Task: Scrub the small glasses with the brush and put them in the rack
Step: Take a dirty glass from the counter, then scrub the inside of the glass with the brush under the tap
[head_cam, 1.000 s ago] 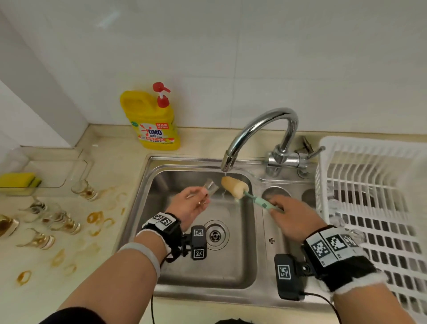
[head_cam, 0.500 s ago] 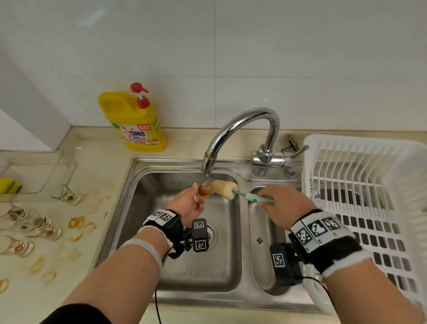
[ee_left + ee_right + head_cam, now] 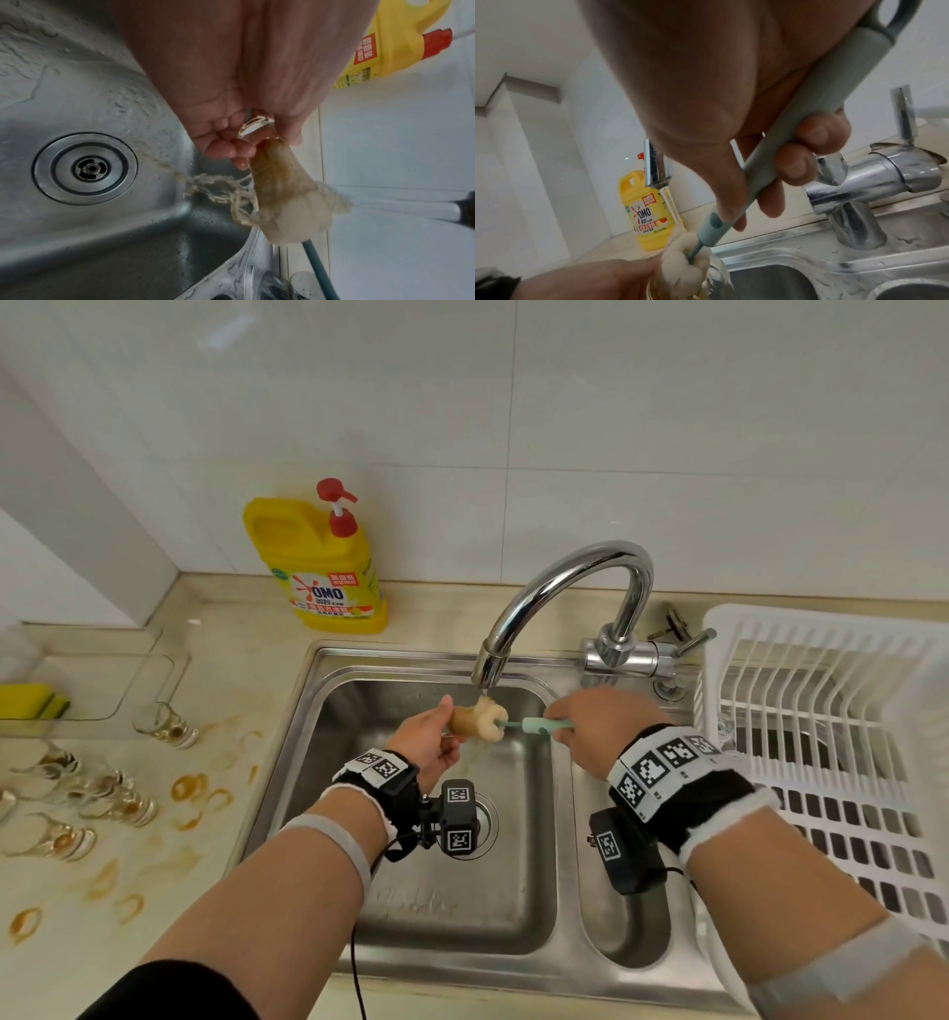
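My left hand (image 3: pixel 429 737) (image 3: pixel 246 142) holds a small glass (image 3: pixel 458 722) (image 3: pixel 272 168) on its side under the tap spout (image 3: pixel 488 667), over the left sink basin (image 3: pixel 447 911). My right hand (image 3: pixel 590 721) (image 3: pixel 765 172) grips the green handle of a sponge brush (image 3: pixel 485 721) (image 3: pixel 777 138). The cream sponge head (image 3: pixel 300 217) (image 3: pixel 682 266) is pushed into the glass mouth. Brown water runs out of the glass into the basin. Several dirty small glasses (image 3: pixel 164 724) stand and lie on the counter at the left.
A white plastic rack (image 3: pixel 842 726) sits to the right of the sink. A yellow detergent bottle (image 3: pixel 321 562) stands behind the basin. A yellow sponge (image 3: pixel 31 703) lies at the far left. Brown ring stains (image 3: pixel 190 785) mark the counter. A small right basin (image 3: pixel 624 932) adjoins.
The glass and the brush came together under the spout. The sponge head went from outside the glass to inside it, and brown water now spills out.
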Demonstrator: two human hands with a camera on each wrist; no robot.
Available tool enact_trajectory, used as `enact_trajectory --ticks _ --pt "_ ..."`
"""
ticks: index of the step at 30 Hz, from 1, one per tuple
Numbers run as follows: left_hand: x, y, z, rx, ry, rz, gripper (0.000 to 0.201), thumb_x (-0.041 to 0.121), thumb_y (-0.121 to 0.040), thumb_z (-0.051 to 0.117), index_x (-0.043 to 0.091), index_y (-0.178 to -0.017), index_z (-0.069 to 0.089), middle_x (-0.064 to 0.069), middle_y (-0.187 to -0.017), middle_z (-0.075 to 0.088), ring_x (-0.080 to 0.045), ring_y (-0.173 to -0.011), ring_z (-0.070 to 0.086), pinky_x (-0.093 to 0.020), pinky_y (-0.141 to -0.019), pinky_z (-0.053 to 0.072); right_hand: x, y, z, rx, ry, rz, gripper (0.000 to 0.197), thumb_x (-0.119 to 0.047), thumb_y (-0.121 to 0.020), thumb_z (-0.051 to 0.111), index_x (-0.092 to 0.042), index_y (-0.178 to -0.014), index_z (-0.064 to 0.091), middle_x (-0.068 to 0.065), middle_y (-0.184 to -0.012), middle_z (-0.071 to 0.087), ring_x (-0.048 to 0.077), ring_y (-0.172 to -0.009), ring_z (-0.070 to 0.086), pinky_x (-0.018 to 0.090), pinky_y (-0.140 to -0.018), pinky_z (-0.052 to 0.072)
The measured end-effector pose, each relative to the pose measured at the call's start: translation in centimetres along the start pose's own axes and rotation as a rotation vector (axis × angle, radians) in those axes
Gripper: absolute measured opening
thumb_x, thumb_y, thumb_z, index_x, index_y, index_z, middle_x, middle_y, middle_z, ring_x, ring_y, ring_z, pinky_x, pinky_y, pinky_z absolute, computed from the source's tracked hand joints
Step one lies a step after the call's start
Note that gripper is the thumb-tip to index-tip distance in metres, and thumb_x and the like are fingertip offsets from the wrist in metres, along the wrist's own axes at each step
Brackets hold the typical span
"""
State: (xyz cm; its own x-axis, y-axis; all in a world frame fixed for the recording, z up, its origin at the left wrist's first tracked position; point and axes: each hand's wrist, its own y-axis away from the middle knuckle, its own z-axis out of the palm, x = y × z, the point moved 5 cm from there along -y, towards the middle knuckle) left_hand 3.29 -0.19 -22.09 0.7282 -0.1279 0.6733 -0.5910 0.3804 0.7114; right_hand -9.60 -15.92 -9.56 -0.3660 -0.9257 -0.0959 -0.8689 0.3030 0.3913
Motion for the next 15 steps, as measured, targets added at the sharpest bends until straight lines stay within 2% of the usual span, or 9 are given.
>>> enact_trajectory --ticks 2,4,6,7,9,12,15 --pt "0.1 0.1 0.2 -0.004 0.000 -0.002 0.032 0.037 -0.100 0.056 0.010 -0.116 0.062 -0.013 -0.090 0.059 -0.012 -0.064 0.047 -0.023 -0.062 0.048 -0.1 -0.2 -0.1 0.019 0.008 0.005 0.021 -0.029 -0.097 0.051 -0.034 -0.113 0.064 -0.007 -0.091 0.063 0.017 -0.084 0.061 0.035 -0.075 0.053" --pt "0.5 0.3 0.4 -0.033 0.041 -0.014 0.034 0.037 -0.101 0.055 0.010 -0.122 0.061 -0.013 -0.102 0.059 -0.015 -0.075 0.055 -0.025 -0.067 0.052 0.0 -0.4 0.1 0.029 0.010 0.020 0.022 -0.031 -0.098 0.048 -0.032 -0.115 0.062 -0.006 -0.092 0.064 0.017 -0.084 0.061 0.035 -0.075 0.053" --pt "0.8 0.3 0.4 -0.078 0.118 -0.046 0.037 0.031 -0.103 0.052 0.007 -0.131 0.056 -0.017 -0.122 0.058 -0.023 -0.100 0.063 -0.031 -0.077 0.055 0.3 -0.6 0.9 0.007 -0.023 0.069 0.025 -0.035 -0.100 0.042 -0.024 -0.108 0.062 -0.002 -0.088 0.064 0.018 -0.079 0.062 0.036 -0.074 0.054" --pt "1.0 0.3 0.4 -0.095 0.169 -0.070 0.037 0.026 -0.104 0.051 0.005 -0.135 0.052 -0.020 -0.130 0.056 -0.027 -0.113 0.061 -0.034 -0.083 0.055 0.6 -0.7 1.5 -0.014 -0.050 0.100 0.029 -0.037 -0.101 0.039 -0.020 -0.103 0.063 -0.001 -0.085 0.063 0.019 -0.077 0.062 0.038 -0.075 0.055" --pt "1.1 0.2 0.3 -0.126 0.210 -0.080 0.038 0.017 -0.105 0.048 0.003 -0.140 0.047 -0.022 -0.139 0.054 -0.031 -0.125 0.057 -0.037 -0.088 0.053 1.1 -1.0 2.7 -0.050 -0.073 0.144 0.029 -0.035 -0.101 0.039 -0.016 -0.091 0.059 0.001 -0.082 0.061 0.021 -0.076 0.063 0.040 -0.076 0.056" --pt "1.1 0.1 0.2 -0.118 0.168 -0.068 0.038 0.015 -0.103 0.051 0.002 -0.139 0.050 -0.024 -0.138 0.056 -0.032 -0.123 0.058 -0.037 -0.082 0.058 1.6 -1.0 3.1 -0.045 -0.079 0.126 0.026 -0.034 -0.101 0.040 -0.020 -0.092 0.059 0.000 -0.087 0.062 0.020 -0.078 0.063 0.039 -0.077 0.056" --pt "0.9 0.0 -0.1 -0.077 0.104 -0.087 0.041 0.022 -0.099 0.059 0.001 -0.133 0.056 -0.028 -0.130 0.058 -0.033 -0.106 0.065 -0.033 -0.067 0.063 1.9 -0.4 2.6 0.027 -0.089 0.071 0.007 -0.034 -0.098 0.049 -0.028 -0.096 0.051 -0.005 -0.086 0.059 0.018 -0.076 0.059 0.036 -0.071 0.052"
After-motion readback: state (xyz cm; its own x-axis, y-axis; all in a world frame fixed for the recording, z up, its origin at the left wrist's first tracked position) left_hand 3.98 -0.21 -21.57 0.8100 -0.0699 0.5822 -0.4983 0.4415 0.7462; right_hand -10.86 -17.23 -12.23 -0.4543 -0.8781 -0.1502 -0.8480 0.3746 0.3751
